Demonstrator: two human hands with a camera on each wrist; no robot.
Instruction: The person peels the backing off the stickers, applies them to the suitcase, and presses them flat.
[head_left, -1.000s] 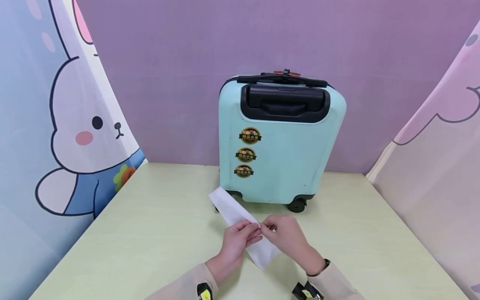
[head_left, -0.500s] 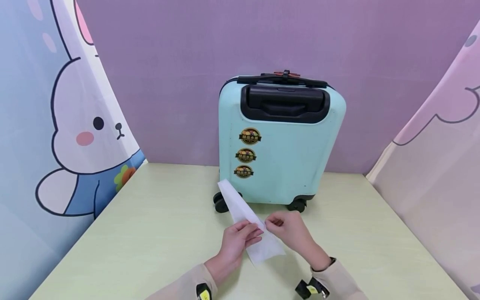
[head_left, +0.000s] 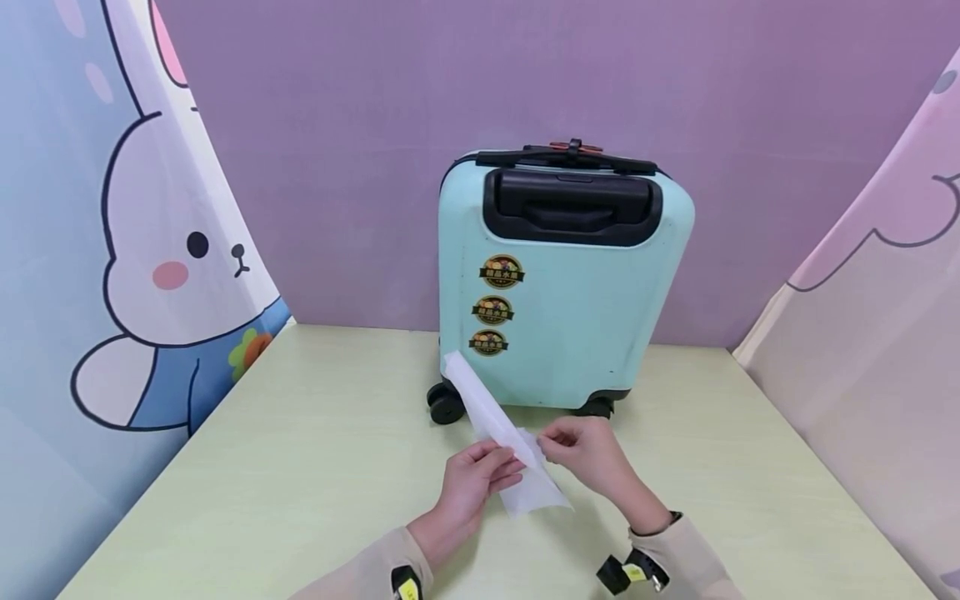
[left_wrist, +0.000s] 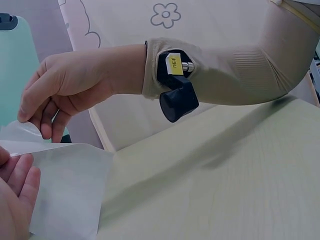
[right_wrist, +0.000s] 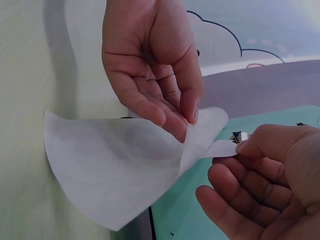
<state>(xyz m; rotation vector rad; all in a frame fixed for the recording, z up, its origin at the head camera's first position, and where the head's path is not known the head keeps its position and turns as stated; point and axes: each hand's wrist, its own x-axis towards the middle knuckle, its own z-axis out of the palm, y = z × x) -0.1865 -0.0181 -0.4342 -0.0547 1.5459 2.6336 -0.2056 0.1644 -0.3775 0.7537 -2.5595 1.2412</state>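
Observation:
A long white sticker sheet (head_left: 480, 402) is held up in front of the suitcase, its upper end overlapping the case's lower left corner. In the right wrist view faint round shapes show through the sheet (right_wrist: 115, 160). My left hand (head_left: 467, 485) grips it near the middle, thumb on top and fingers beneath. On the right, my right hand (head_left: 583, 454) pinches a narrow, round-edged white flap (right_wrist: 222, 149) between thumb and forefinger. In the left wrist view this flap (left_wrist: 24, 132) curves up from the folded sheet. The sheet's printed side is hidden.
A mint-green suitcase (head_left: 570, 325) with a black handle recess stands upright on the pale table (head_left: 315, 467). Three black and gold round stickers (head_left: 492, 310) run down its left side. Behind is a purple backdrop (head_left: 337, 167), with cartoon-printed panels at both sides.
My right hand has moved a little right and up, away from my left hand. The sheet has turned steeper and curled, and its upper end has shifted right and up.

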